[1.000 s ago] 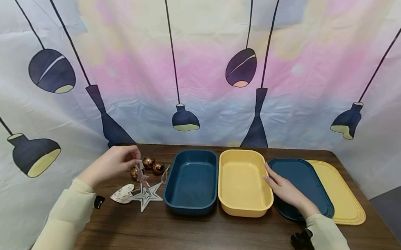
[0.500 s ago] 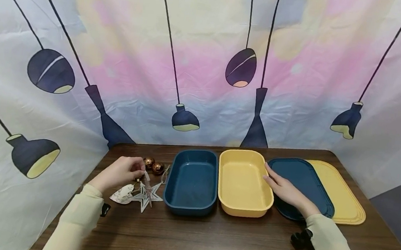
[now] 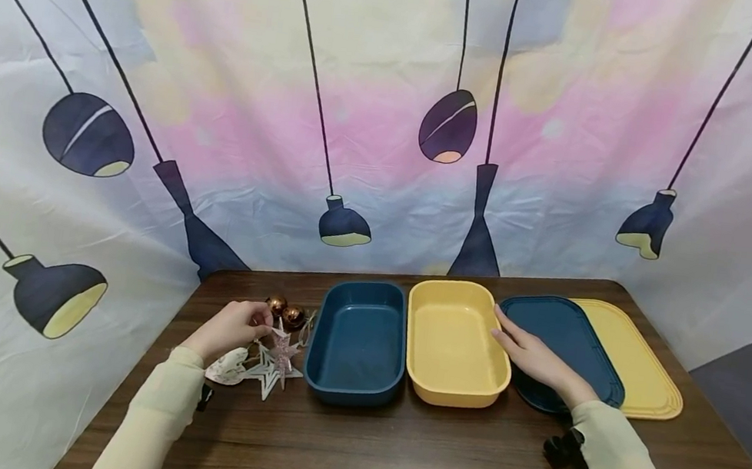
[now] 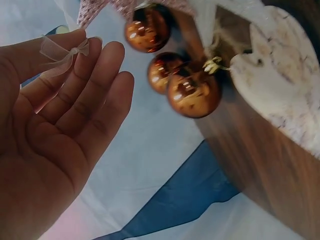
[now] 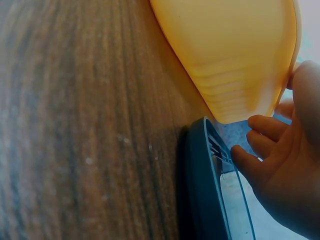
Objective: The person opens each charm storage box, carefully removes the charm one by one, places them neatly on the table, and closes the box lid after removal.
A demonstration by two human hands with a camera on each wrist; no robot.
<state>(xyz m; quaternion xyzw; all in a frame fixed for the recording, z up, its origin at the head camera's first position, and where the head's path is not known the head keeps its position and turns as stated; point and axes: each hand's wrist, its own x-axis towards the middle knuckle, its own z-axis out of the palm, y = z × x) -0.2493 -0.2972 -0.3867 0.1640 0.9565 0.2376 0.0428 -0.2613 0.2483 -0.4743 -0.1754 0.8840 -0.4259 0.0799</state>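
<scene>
My left hand (image 3: 235, 325) pinches the thin ribbon (image 4: 67, 53) of a pink glittery star ornament (image 3: 283, 346) between thumb and forefinger. In the head view this star overlaps a whitish cut-out star (image 3: 262, 378) on the table. A pale mottled heart ornament (image 3: 226, 367) lies just left of that star. Shiny copper baubles (image 4: 194, 92) sit close beyond my left fingers. My right hand (image 3: 536, 357) rests its nearly straight fingers at the right rim of a yellow container (image 3: 458, 337), which holds nothing.
A dark blue container (image 3: 358, 345), also with nothing inside, stands between the ornaments and the yellow one. To the right, a blue lid (image 3: 570, 330) partly covers a yellow lid (image 3: 646, 373). Behind the wooden table (image 3: 406, 462) hangs a cloth printed with lamps.
My left hand has come down and a little to the right, bringing the pink star over the whitish star. My right hand stays at the yellow container's rim.
</scene>
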